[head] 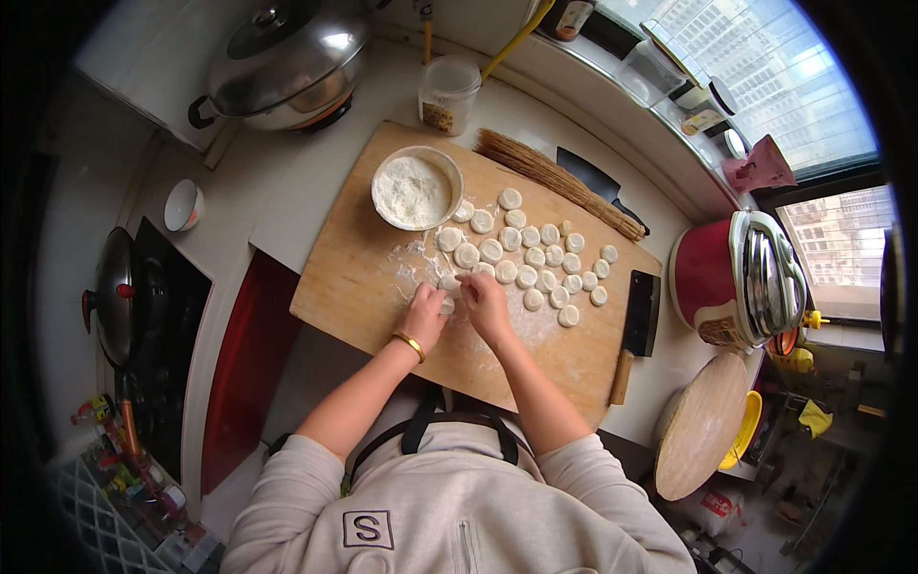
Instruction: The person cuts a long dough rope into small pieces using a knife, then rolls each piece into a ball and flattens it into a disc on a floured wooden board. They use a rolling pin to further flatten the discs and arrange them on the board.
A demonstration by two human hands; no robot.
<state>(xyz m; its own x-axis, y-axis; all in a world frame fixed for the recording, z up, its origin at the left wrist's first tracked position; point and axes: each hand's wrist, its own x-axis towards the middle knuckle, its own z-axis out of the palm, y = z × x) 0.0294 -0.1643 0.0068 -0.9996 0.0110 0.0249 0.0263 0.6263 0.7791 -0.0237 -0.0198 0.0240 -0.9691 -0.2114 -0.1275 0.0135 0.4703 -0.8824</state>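
Observation:
Both of my hands meet over the floured wooden board (344, 287), at the near left edge of a spread of flattened dough rounds (526, 275). A dough round (450, 285) sits between my fingertips. My left hand (426, 316), with a gold-coloured bracelet at the wrist, has its fingers curled at the near left side of this round. Against those fingers shows another pale dough piece (446, 306), partly covered. From the right, my right hand (485, 303) pinches the round's edge with thumb and fingers. A bowl of flour (412, 192) stands on the board beyond my hands.
A cleaver (641, 312) lies along the board's right edge. Behind the board are a straw brush (556, 179), a black-bladed knife (588, 172) and a plastic tub (450, 97). A red cooker (710, 276) and a round wooden lid (703, 427) stand right; a lidded wok (287, 68) stands back left.

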